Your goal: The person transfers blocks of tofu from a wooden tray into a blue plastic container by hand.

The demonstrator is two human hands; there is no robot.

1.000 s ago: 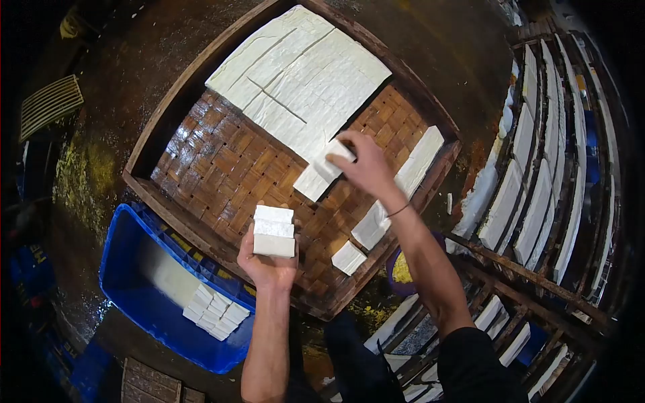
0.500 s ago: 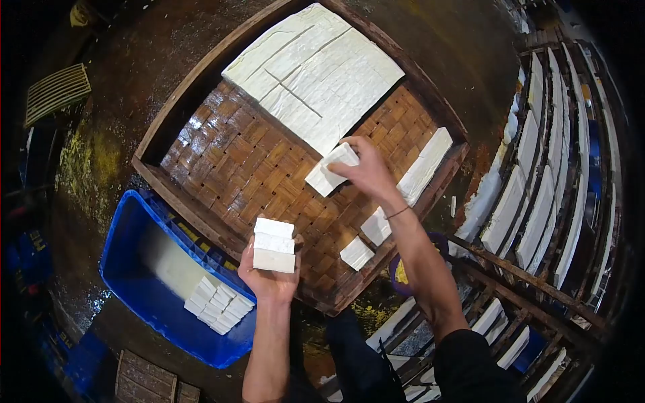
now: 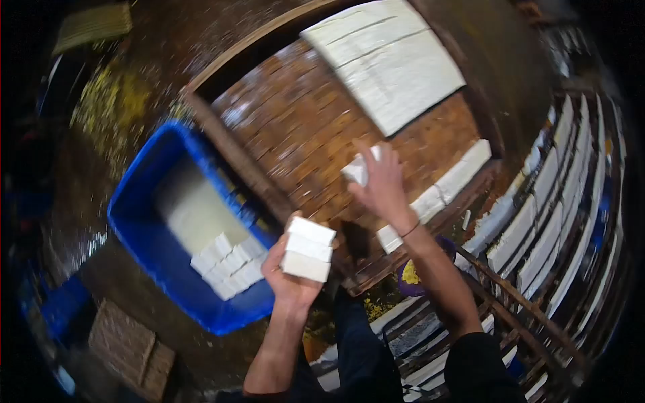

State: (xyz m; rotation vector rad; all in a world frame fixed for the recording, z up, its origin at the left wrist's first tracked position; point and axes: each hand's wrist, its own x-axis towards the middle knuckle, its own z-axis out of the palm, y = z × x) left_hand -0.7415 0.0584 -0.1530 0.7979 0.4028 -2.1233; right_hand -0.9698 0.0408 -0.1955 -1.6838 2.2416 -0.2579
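My left hand (image 3: 295, 282) is palm up near the tray's lower left edge, its fingers around a stack of white blocks (image 3: 309, 250). Over the woven tray (image 3: 295, 127), my right hand (image 3: 384, 185) grips a white block (image 3: 363, 166), partly covered by the fingers. A large scored white slab (image 3: 396, 64) lies at the tray's far end, above my right hand. Along the right side rest a long white strip (image 3: 463, 171) and a smaller white piece (image 3: 390, 238), close to my right forearm.
A blue tub (image 3: 144, 258) with cloudy liquid and several white blocks (image 3: 228, 269) stands left of the tray. Racks of long white slabs (image 3: 537, 228) fill the right side. A purple container (image 3: 410, 279) is beneath my right forearm. A wooden board (image 3: 121, 342) lies lower left.
The view has shifted, with the slab now further right. My right hand has moved the block away from the slab, towards my left hand. The left hand still holds its blocks.
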